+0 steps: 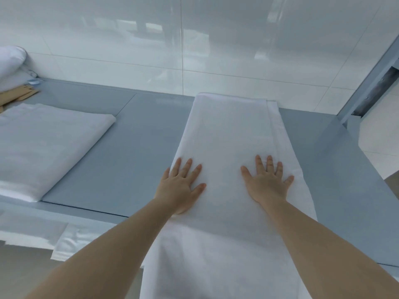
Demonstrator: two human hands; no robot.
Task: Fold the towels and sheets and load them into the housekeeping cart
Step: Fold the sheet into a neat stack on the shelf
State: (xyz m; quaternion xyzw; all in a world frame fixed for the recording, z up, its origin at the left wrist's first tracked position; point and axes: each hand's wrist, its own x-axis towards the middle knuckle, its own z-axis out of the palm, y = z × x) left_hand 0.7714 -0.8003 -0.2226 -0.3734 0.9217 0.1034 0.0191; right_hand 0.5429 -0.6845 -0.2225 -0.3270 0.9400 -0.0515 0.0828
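On grey table (129,160), L hand (180,186) & R hand (267,182) flat, apart on sheet (233,130), 2nd folded sheet (47,137) left.

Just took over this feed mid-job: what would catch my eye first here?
The left hand and right hand, pressed flat with fingers spread on a long white folded sheet that runs across the grey table and hangs over its near edge. To the left lies another folded white sheet.
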